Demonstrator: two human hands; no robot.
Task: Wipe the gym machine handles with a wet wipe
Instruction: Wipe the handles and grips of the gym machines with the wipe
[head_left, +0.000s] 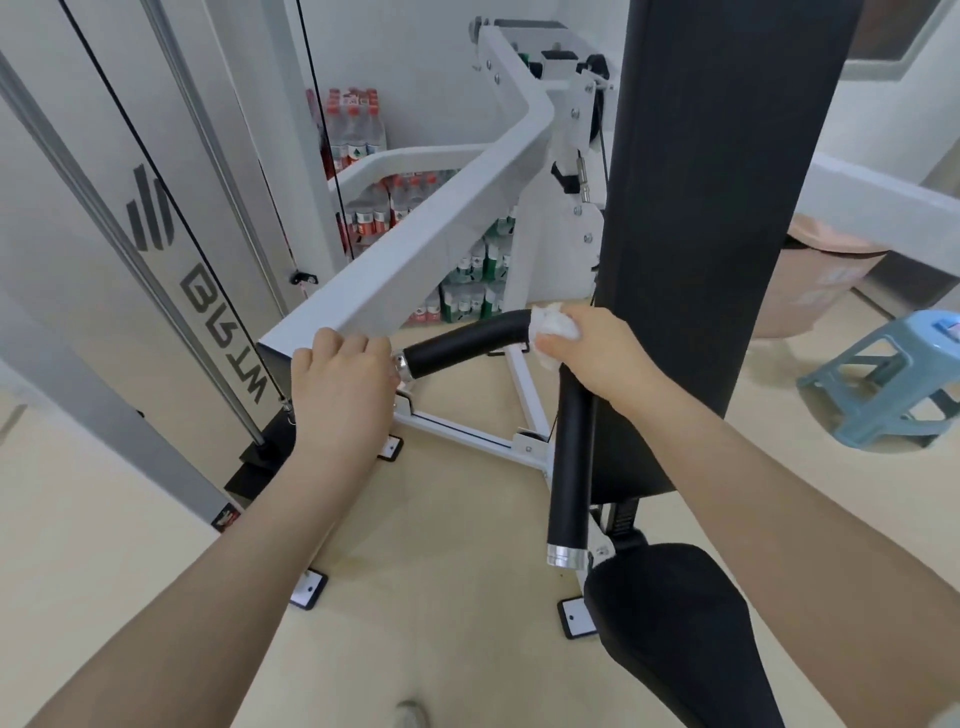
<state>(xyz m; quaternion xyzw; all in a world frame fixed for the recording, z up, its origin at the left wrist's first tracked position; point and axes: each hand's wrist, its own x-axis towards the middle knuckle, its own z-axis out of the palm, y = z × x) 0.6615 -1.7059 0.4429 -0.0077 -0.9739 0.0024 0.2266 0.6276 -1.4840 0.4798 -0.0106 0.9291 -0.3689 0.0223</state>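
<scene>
Right hand (597, 353) grips crumpled white wet wipe (556, 325) against the bend of the black matte foam-covered L-shaped handle (467, 343). Left hand (340, 374) curls over the white square-section steel arm (415, 249) end, beside the handle's chrome end cap (401, 366).

Bent black foam-covered handle (467, 340) sits centre, just below the near end of the white square-tube machine arm (415, 244). Left hand (340, 374) rests at the arm's end, touching the handle's left metal cap; right hand (592, 345) is at the handle's bend, pressing the crumpled white wet wipe (556, 323) onto it. Second leg of the handle runs down from the bend toward the black padded seat (675, 613) at bottom right. Tall black back pad (717, 208) stands right of the handle — blue plastic stool (893, 374) on the floor further right. Shrink-wrapped packs of water bottles (358, 130) are stacked behind the arm, against the back wall.
</scene>
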